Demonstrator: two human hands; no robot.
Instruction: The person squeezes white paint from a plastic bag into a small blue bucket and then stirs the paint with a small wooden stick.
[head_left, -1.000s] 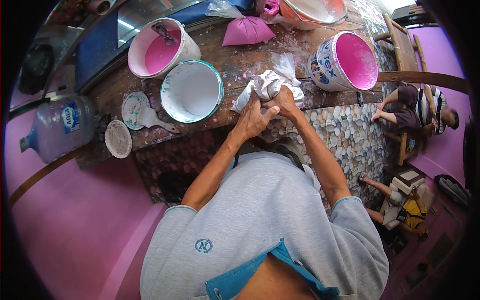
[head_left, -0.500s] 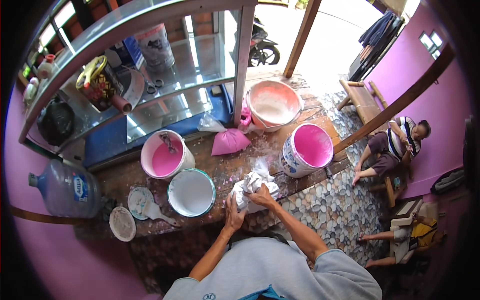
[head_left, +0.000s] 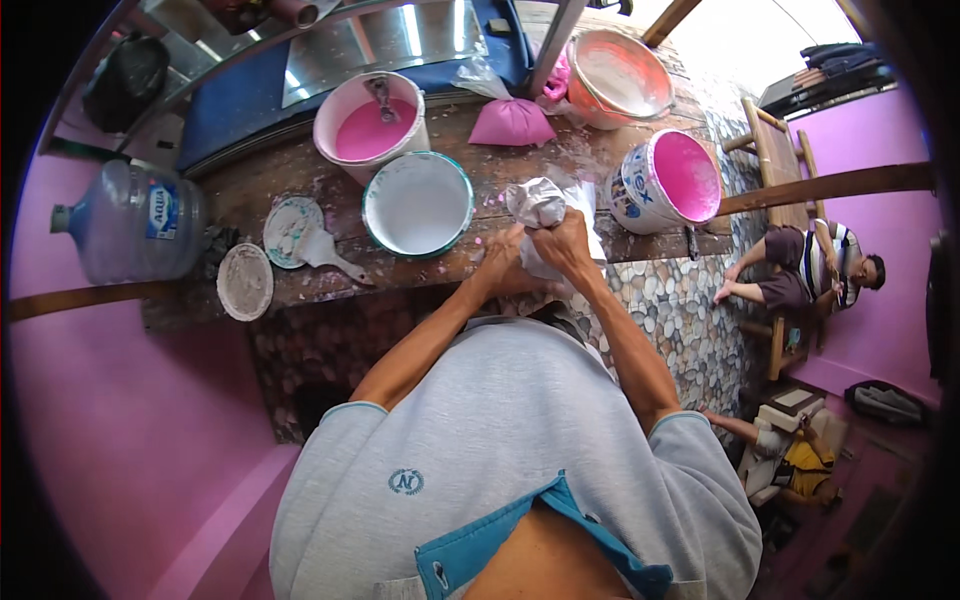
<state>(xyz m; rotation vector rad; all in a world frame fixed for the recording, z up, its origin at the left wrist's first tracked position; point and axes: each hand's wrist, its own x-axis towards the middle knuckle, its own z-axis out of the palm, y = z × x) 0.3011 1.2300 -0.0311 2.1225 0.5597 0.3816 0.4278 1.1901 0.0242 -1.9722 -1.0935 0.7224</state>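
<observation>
A white crumpled bag [head_left: 538, 203], its top bunched into a knob, is at the front edge of the wooden bench. My right hand [head_left: 563, 246] is closed in a fist round the bag just below that knob. Against its left lower side, my left hand [head_left: 503, 266] grips the bag, with the fingers partly hidden. White sheeting [head_left: 588, 215] spreads out behind my right hand. To the left stands a teal-rimmed bucket [head_left: 418, 205], white inside. On the right is a white bucket [head_left: 680, 180] with pink inner walls.
A bucket of pink paint [head_left: 372, 130] with a brush in it, a tied pink bag [head_left: 512, 122] and an orange basin [head_left: 620, 78] line the bench's back. At left are a putty knife [head_left: 325, 252], a round lid [head_left: 245, 282] and a water jug [head_left: 140, 222]. Two people sit at right.
The view has tipped down toward my shirt, so the bench sits higher. My right hand has closed round the bag, whose top now bulges above the fist; my left hand has moved lower beside it.
</observation>
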